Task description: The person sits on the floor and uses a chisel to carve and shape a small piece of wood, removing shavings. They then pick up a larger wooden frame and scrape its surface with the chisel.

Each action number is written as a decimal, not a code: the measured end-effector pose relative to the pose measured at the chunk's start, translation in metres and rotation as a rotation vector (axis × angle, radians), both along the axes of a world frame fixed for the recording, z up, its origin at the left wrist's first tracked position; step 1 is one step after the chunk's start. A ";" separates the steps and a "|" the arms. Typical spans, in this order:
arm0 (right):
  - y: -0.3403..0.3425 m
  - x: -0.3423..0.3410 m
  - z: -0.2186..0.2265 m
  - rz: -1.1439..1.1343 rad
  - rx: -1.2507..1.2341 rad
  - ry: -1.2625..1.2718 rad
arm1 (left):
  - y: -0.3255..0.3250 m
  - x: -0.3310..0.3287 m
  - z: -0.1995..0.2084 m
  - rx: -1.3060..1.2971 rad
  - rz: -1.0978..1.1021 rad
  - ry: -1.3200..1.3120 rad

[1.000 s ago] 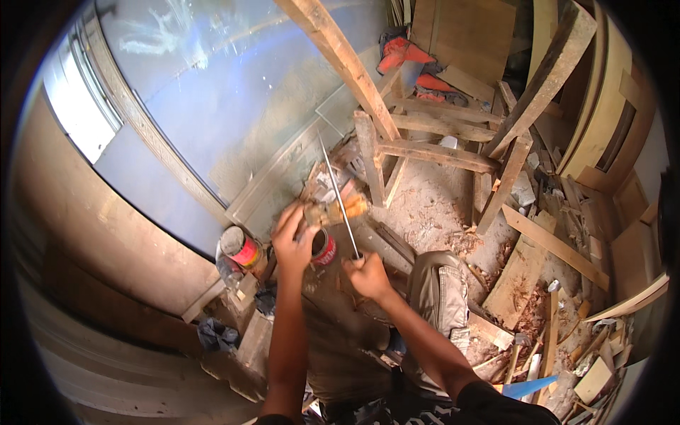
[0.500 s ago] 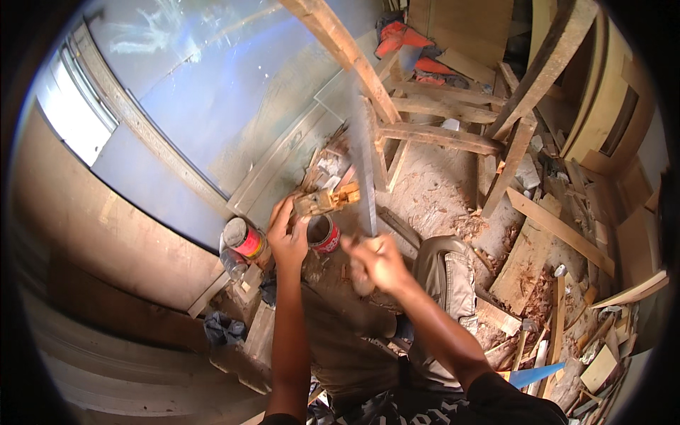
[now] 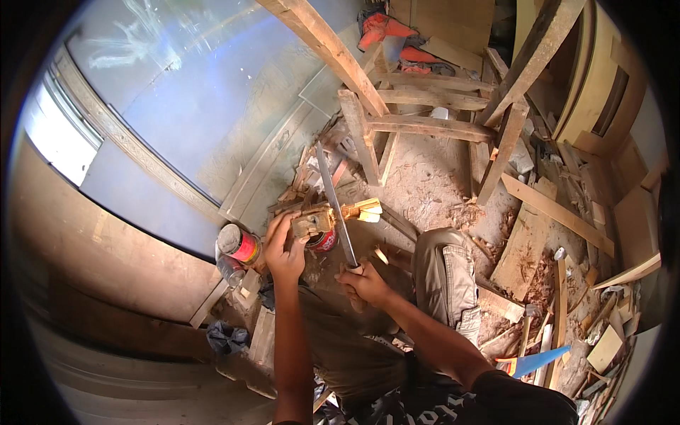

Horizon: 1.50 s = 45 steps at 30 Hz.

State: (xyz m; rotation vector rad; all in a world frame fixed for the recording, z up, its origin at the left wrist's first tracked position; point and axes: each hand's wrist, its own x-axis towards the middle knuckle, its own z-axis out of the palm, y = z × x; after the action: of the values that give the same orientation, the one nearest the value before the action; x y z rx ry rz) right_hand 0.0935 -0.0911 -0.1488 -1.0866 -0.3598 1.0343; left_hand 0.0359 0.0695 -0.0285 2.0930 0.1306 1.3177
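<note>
Two bare hands work in front of us in the head view, both of them closed around something. Our left hand (image 3: 285, 253) grips a short piece of wood (image 3: 310, 224) by its left end, fingers wrapped over the back and the thumb on the near side. That piece lies roughly level, just above an open red can (image 3: 324, 242), and its right end is split and pale yellow. Our right hand (image 3: 365, 285) is closed round the handle of a long blade (image 3: 328, 183), which points up and away and crosses the middle of the wood; whether its edge touches, we cannot tell. We see a small pale chip (image 3: 381, 255) just right of the blade's handle. Left of our left hand stands a second can (image 3: 241, 245), with a red and yellow side. Beyond our hands rises a rough wooden frame (image 3: 432, 127). To our right, a plank (image 3: 559, 214) slants over the littered floor, and nearer to us a saw (image 3: 535, 363) with a blue blade lies among scraps.
</note>
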 end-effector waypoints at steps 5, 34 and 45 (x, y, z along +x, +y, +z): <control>-0.017 0.017 0.086 -0.050 0.037 -0.288 | 0.005 0.000 0.008 -0.067 0.052 -0.031; -0.009 0.031 0.163 -0.400 1.028 -0.210 | 0.019 0.020 0.020 -0.194 0.045 -0.130; 0.002 0.031 0.069 0.006 -0.117 -0.422 | 0.019 0.009 0.005 -0.074 0.090 -0.091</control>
State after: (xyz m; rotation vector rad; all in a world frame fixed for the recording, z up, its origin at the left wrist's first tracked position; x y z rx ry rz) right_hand 0.1240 -0.0892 -0.0801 -1.4128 -0.6468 0.8343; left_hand 0.0453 0.0882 -0.0236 1.9816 0.2335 1.4368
